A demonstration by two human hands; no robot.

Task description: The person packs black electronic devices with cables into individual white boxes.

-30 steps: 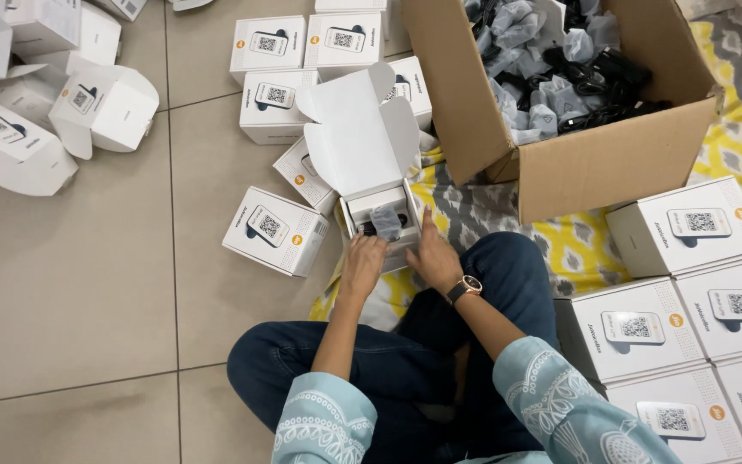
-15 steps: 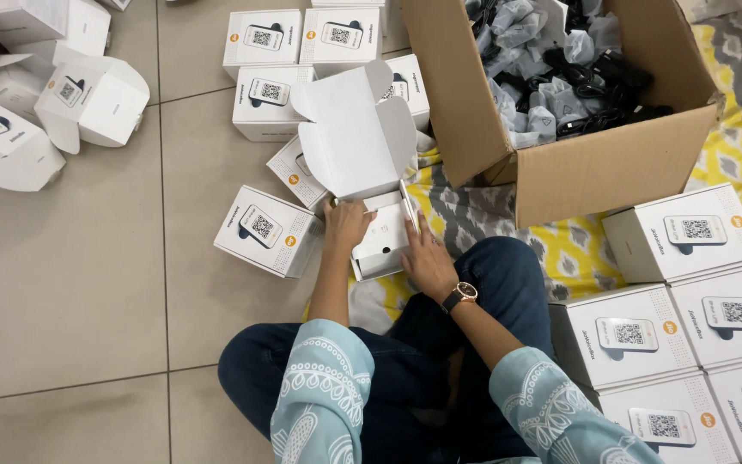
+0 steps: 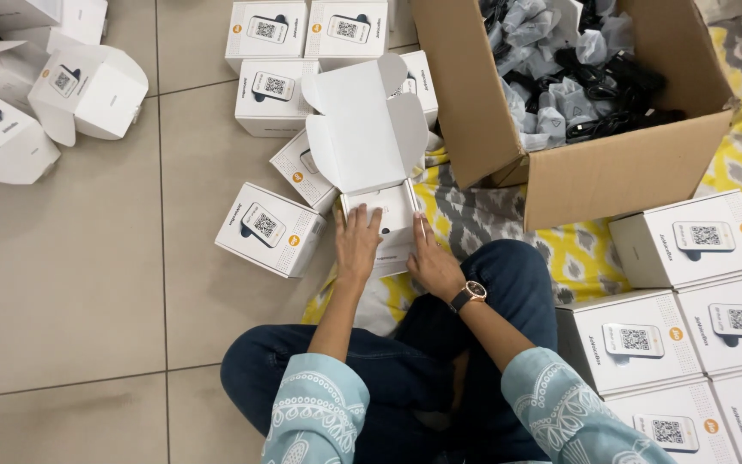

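The person sits cross-legged on a tiled floor (image 3: pixel 70 283), partly on a yellow and grey patterned mat (image 3: pixel 508 228). Directly ahead of the knees lies an open white carton (image 3: pixel 381 219), its lid flap (image 3: pixel 362 129) raised and leaning away from the person, so the opening faces up and toward the camera. The carton's long axis runs away from the person, lid end farthest off. A white insert shows inside; its detail cannot be made out.

The left hand (image 3: pixel 356 243) lies flat on the carton's left front edge, fingers spread and pointing away from the body. The right hand (image 3: pixel 434 262), with a wristwatch (image 3: pixel 467 295) on the wrist, presses against the carton's right side. The 2 hands are apart, one on each flank of the carton, bracing rather than gripping it.

Just left of the carton stands a closed white box (image 3: pixel 270 228) with a printed code panel. More such boxes lie beyond it and at the right. A large brown cardboard box (image 3: pixel 577 180) holding bagged dark items stands beyond, to the right
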